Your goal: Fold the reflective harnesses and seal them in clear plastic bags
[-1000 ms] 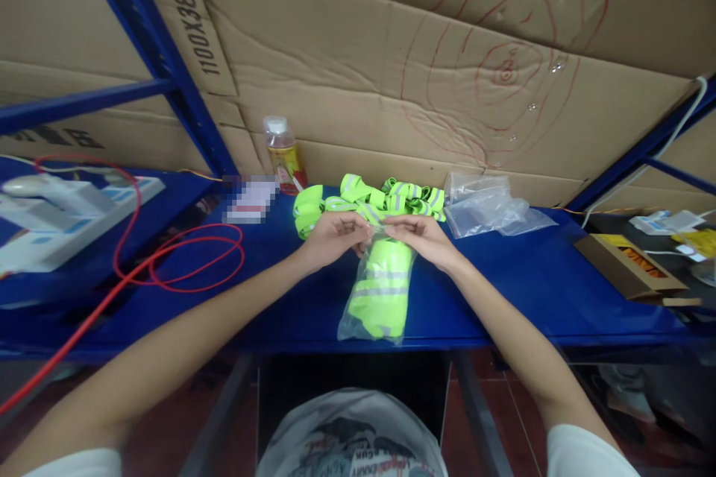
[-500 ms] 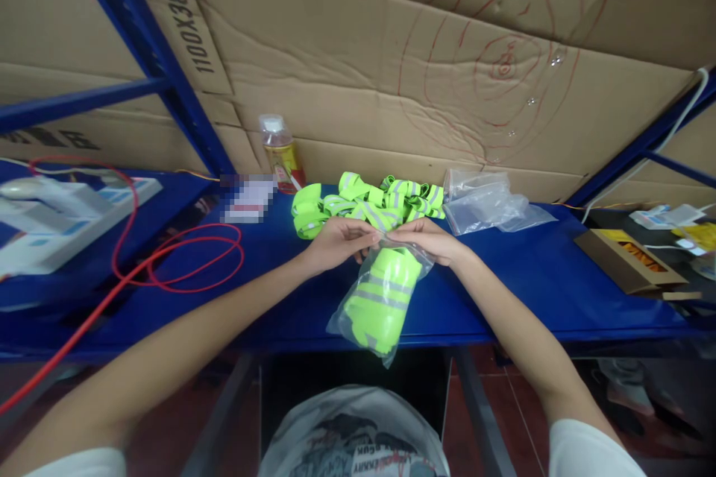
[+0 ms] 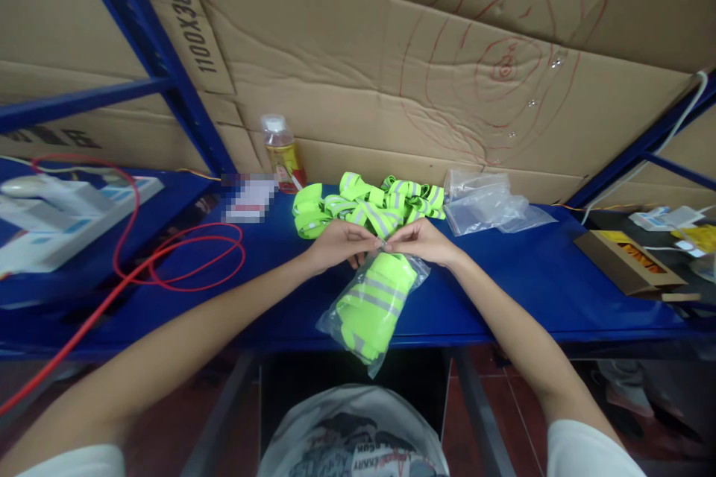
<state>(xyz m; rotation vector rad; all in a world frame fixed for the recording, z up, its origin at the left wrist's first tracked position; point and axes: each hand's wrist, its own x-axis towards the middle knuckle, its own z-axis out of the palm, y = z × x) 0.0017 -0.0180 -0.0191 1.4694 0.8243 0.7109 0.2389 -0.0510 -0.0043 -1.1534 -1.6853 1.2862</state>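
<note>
A clear plastic bag (image 3: 372,305) stuffed with neon-green reflective bands lies on the blue shelf (image 3: 503,291), its lower end hanging over the front edge. My left hand (image 3: 335,242) and my right hand (image 3: 419,240) meet at the bag's top edge, fingers pinched together on its opening. Just behind my hands sits a loose pile of the same green reflective bands (image 3: 363,205).
Empty clear bags (image 3: 486,207) lie at the back right, a small bottle (image 3: 281,153) stands at the back. A red cable (image 3: 168,257) loops on the left beside white devices (image 3: 61,212). A cardboard box (image 3: 629,261) sits at the right. Cardboard sheets line the wall.
The bag's lower end has swung left and down past the shelf's front edge. My hands have drawn closer together at the bag's mouth.
</note>
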